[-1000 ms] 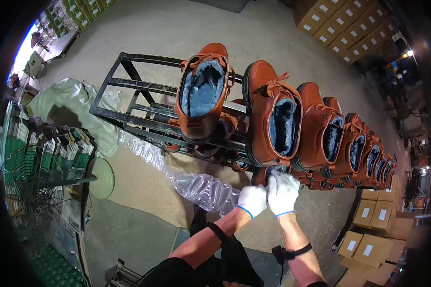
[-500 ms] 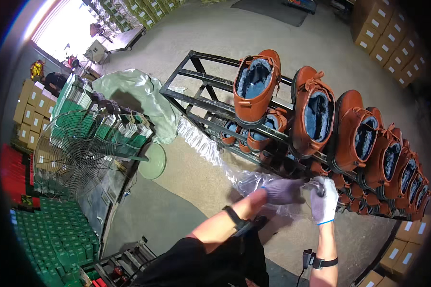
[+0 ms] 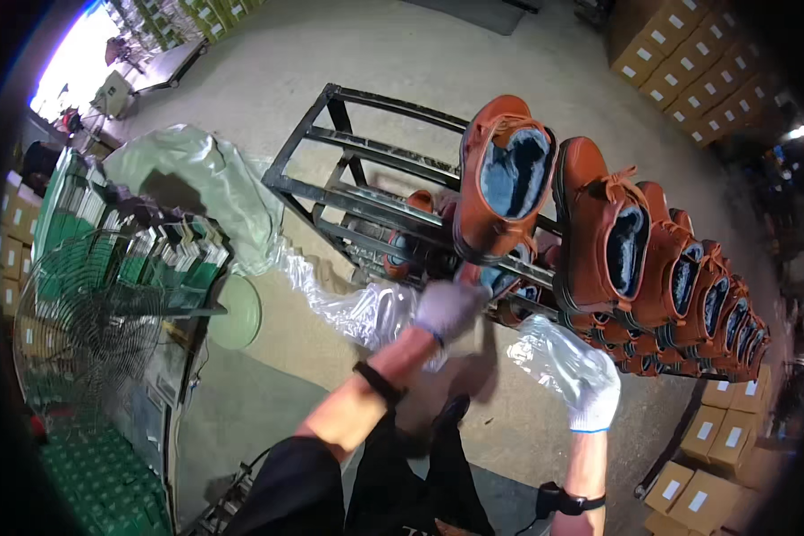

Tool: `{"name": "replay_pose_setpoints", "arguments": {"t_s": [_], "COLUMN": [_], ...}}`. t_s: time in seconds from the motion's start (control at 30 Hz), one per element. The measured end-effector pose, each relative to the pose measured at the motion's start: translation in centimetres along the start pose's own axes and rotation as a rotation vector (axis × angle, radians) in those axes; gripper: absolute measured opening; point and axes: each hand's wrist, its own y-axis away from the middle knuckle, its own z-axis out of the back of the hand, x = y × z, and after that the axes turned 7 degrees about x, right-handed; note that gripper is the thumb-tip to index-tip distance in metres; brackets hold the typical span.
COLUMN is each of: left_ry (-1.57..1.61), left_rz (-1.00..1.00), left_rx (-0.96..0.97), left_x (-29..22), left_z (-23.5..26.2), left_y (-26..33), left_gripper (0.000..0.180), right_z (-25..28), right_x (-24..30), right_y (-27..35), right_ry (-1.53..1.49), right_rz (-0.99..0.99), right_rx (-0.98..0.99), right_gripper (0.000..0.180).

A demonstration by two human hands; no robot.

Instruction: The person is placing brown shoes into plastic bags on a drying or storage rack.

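My left hand (image 3: pixel 451 308), in a pale grey-purple knit glove, reaches to the rack's lower level, against the back of a brown shoe (image 3: pixel 472 274). Motion smears its fingers, so its grip does not show. My right hand (image 3: pixel 596 402), in a white glove, is closed on a clear plastic bag (image 3: pixel 545 357); the film spreads over the fingers and out to the left. Above my left hand, a brown lace-up shoe (image 3: pixel 493 230) with blue-grey fleece lining stands first on the rack's top. Another such shoe (image 3: pixel 590 268) stands to its right.
The black metal rack (image 3: pixel 304 189) runs off to the right, with several more brown shoes on its levels. A strip of clear plastic film (image 3: pixel 353 313) lies along its near side. A wire fan (image 3: pixel 98 304) stands left, by a round green stool (image 3: pixel 234 313). Cartons (image 3: pixel 706 429) stand lower right.
My hands have moved apart: the left went up and left to the lower shoes, the right slightly down with the plastic bag. The view has shifted, and the rack appears further left.
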Motion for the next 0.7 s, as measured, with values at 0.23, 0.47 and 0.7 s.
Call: {"name": "replay_pose_setpoints", "arguments": {"t_s": [0.23, 0.47, 0.7], "left_ry": [0.138, 0.222, 0.07], "left_rz": [-0.08, -0.056, -0.029], "left_rx": [-0.181, -0.274, 0.021], "left_x": [-3.3, 1.8, 2.2], "left_z": [-4.7, -7.1, -4.8], "left_y": [2.3, 4.0, 1.7], "left_gripper": [0.011, 0.015, 0.021], "right_z": [-15.2, -21.5, -18.9], "right_x": [-6.4, -4.8, -6.9], "right_y": [-10.3, -2.7, -7.0], "right_ry": [1.472, 1.561, 1.426], "right_rz": [0.701, 0.755, 0.426], "right_rx": [0.002, 0.276, 0.216], "right_gripper": [0.018, 0.026, 0.039]}}
